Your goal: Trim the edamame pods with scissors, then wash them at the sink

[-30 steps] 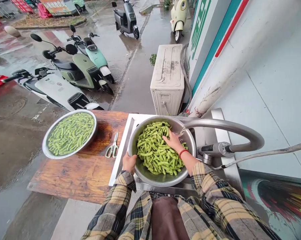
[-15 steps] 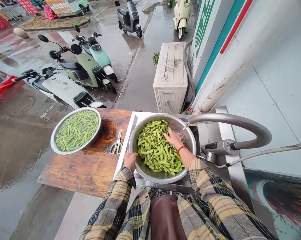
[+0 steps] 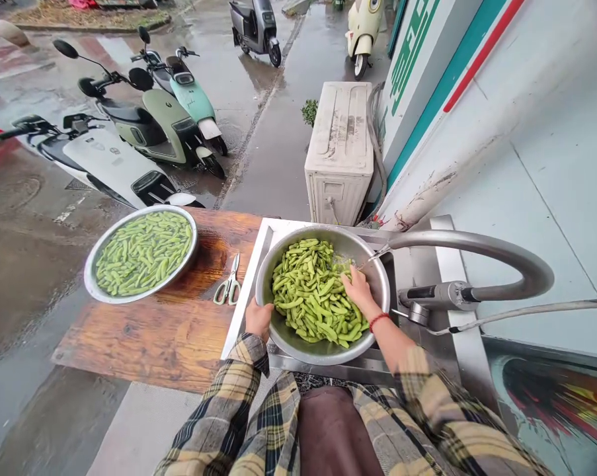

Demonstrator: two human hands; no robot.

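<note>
A: I have only the head view at my remote station. What differs from half a second ago?

B: Chiefly the right hand (image 3: 360,292), banded by a red beaded bracelet (image 3: 379,321). I find it shifted rightward and nearer the body, at the right edge of a heap of plump green pods (image 3: 313,291). A thin stream of water (image 3: 375,256) from a curved brushed-metal tap (image 3: 457,241) falls just beyond it; I judge that the hand now covers less of the heap's far side.

A: State of each hand?

B: The left hand (image 3: 259,319) is bent around the rim of a wide, round stainless-steel basin (image 3: 281,330), thumb inside, fingers mostly hidden, unchanged. The right is half curled, thumb and forefinger apart; I cannot tell whether it has hold of any pods.

A: Location of the pods?

B: Inside that basin, over the sink. To the left, a second, pale-rimmed metal basin (image 3: 88,277) of submerged green pods stands on a brown wooden board (image 3: 144,347), near pale-green-handled scissors (image 3: 235,266).

A: Inscriptions?

B: Large green characters (image 3: 414,53) on the white wall, too oblique for me to read. The white scooter (image 3: 110,162) bears a badge, the teal scooter (image 3: 194,99) faint marks; both too small.
</note>
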